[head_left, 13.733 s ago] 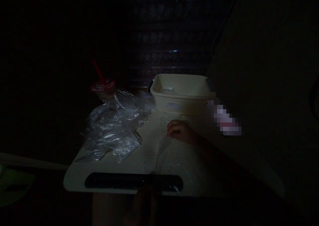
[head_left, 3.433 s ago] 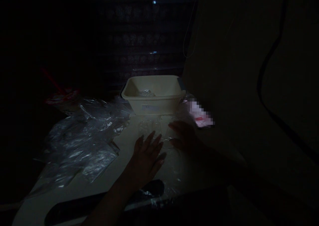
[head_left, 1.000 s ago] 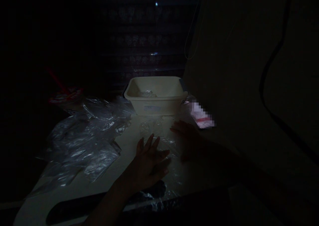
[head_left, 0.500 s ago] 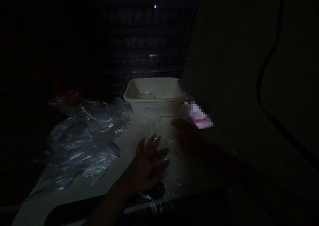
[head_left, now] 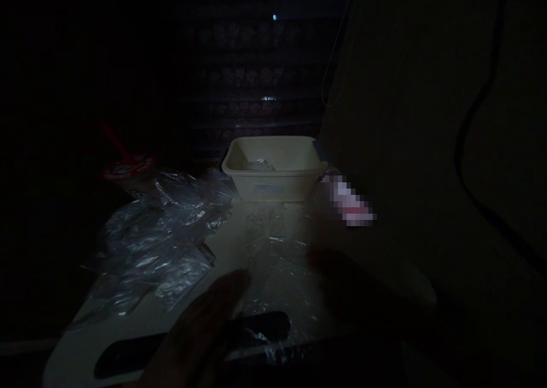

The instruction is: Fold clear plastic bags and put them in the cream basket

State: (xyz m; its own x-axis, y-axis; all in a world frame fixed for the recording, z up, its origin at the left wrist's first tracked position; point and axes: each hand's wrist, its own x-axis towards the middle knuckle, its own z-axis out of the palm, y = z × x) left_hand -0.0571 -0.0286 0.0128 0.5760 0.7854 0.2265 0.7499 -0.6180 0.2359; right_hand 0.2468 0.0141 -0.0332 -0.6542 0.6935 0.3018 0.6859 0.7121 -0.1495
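Note:
On the pale board [head_left: 231, 234] lies a flat piece of thin clear plastic [head_left: 280, 280], with finger-like lobes at its far end, like a disposable glove. My left hand [head_left: 213, 305] is at the plastic's near left, smeared by motion, its fingers indistinct. At the plastic's right side is my right hand [head_left: 331, 271], dark and blurred; whether it touches the plastic cannot be made out. A loose heap of crinkled clear plastic [head_left: 162, 251] covers the board's left part.
A cream plastic tub [head_left: 277, 174] with some clear plastic inside stands at the board's far end. Right of it lies a pixelated pink and white packet [head_left: 352, 203]. A lidded cup [head_left: 130, 168] with a red straw is at the left. A dark slot [head_left: 128, 354] crosses the near edge.
My left hand has drawn back toward me and left, off the clear plastic. My right hand has come nearer to me. The view has shifted slightly.

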